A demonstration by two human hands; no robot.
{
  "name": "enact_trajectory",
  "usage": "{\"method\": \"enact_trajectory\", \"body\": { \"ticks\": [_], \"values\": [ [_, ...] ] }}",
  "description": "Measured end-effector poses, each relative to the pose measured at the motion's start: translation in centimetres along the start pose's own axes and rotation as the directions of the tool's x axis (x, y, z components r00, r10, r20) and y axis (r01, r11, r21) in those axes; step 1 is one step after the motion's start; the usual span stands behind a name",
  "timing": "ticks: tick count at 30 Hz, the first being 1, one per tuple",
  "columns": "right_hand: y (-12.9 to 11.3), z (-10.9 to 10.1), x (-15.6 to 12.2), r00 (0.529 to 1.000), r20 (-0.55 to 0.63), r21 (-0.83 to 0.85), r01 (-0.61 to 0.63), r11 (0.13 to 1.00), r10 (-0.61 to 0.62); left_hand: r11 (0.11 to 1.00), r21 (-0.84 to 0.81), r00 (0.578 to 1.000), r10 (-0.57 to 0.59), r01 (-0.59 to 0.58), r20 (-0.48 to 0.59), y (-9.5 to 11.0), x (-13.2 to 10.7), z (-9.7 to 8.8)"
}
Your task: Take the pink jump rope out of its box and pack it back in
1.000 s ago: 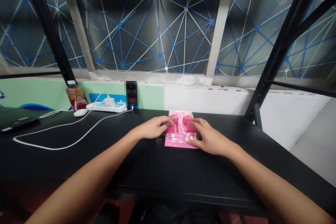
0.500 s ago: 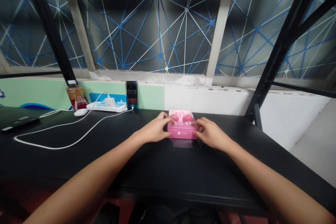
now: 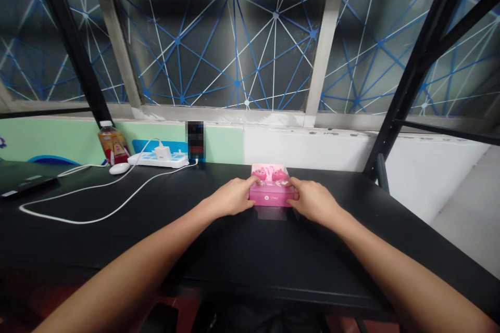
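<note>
With left grip and right grip, pinching both near corners of the pink printed box, just below centre of the frame on the black desk. Could crease from uneven thumb pressure, or spring open if released one-sidedly.

A smooth black desktop, long white plastic power strip and white oval mouse suggest an office or study.

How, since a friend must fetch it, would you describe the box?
Find the black desk, then the white power strip at its back. Right of the power strip, the box sits between the left hand and right hand. Its bright pink stands out from those neighbours.
</note>
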State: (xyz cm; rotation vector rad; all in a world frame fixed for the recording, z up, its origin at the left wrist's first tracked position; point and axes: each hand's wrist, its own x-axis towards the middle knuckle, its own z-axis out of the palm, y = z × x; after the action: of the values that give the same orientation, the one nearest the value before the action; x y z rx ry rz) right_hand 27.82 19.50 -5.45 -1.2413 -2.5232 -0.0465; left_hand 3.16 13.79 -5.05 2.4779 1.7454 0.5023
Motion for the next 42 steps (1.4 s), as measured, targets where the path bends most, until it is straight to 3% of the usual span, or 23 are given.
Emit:
{"method": "enact_trajectory", "body": {
  "ticks": [4,12,16,19,22,27,34,42],
  "values": [
    [-0.2,-0.2,-0.1,1.0,0.0,-0.015,-0.013,1.0,0.013,1.0,0.007,1.0,-0.012,0.012,-0.017,0.0,0.0,0.3],
    [1.0,0.0,0.1,0.996,0.055,0.218,0.051,0.975,-0.065,0.997,-0.04,0.997,-0.069,0.067,-0.036,0.1,0.2,0.6],
    [0.3,-0.4,0.1,0.998,0.063,0.033,0.005,0.999,-0.007,0.997,-0.026,0.997,-0.08,0.079,-0.018,0.2,0.2,0.3],
    [-0.4,-0.6,-0.3,0.999,0.027,-0.191,0.052,0.98,-0.048,0.998,-0.004,0.998,-0.055,0.055,0.023,-0.2,0.3,-0.1],
    [-0.8,-0.4,-0.8,0.996,0.032,-0.271,0.091,0.958,-0.086,1.0,0.02,1.0,-0.003,0.002,0.031,-0.9,0.3,-0.1],
    [-0.6,0.1,-0.8,0.995,0.01,-0.244,0.096,0.965,-0.097,1.0,0.004,1.0,-0.003,0.003,0.0,-1.3,0.3,0.1],
    [0.7,0.1,-0.1,0.995,-0.008,-0.063,0.096,0.993,-0.097,0.995,-0.072,0.996,0.061,-0.066,-0.066,-2.0,0.4,0.6],
    [1.3,0.4,0.2,0.995,-0.038,0.026,0.091,0.995,-0.09,0.991,-0.118,0.997,0.058,-0.062,-0.042,-2.2,0.5,0.7]
  ]
}}
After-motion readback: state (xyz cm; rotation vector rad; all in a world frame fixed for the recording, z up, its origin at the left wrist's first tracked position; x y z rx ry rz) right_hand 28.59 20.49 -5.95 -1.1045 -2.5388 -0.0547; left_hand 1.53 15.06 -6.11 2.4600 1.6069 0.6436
